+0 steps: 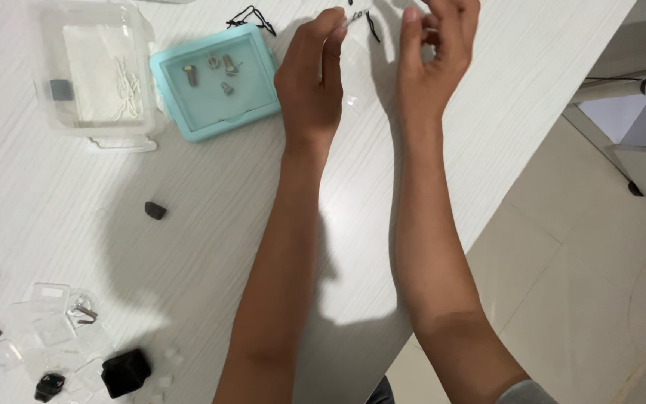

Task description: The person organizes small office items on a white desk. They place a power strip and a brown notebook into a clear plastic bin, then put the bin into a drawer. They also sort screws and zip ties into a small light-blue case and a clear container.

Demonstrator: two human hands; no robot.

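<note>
Nearest you, at the near left corner of the bench [211, 247], lies a scatter of small clear plastic cases [46, 329] with a black block [125, 372] and two smaller black pieces [48, 386] among them. A little farther in, a small dark cap [155, 210] sits alone on the white surface, well apart from both your arms.

Farther still, toward the far left, a clear plastic box [95, 71] stands open with white bits inside, and just beside it on the right is a teal tray [214, 81] holding a few metal screws [218, 71].

At the far edge, your left hand [309, 86] is raised with thumb and forefinger pinched on the upper edge of a small clear plastic bag [357, 82], which hangs between your two hands above the bench. Your right hand [431, 56] is up beside it, fingers curled near the bag's top corner; it seems to pinch the bag too, though the clear film makes that hard to confirm. Thin black cords [252, 16] lie on the bench just beyond the tray, near your left fingertips.
</note>
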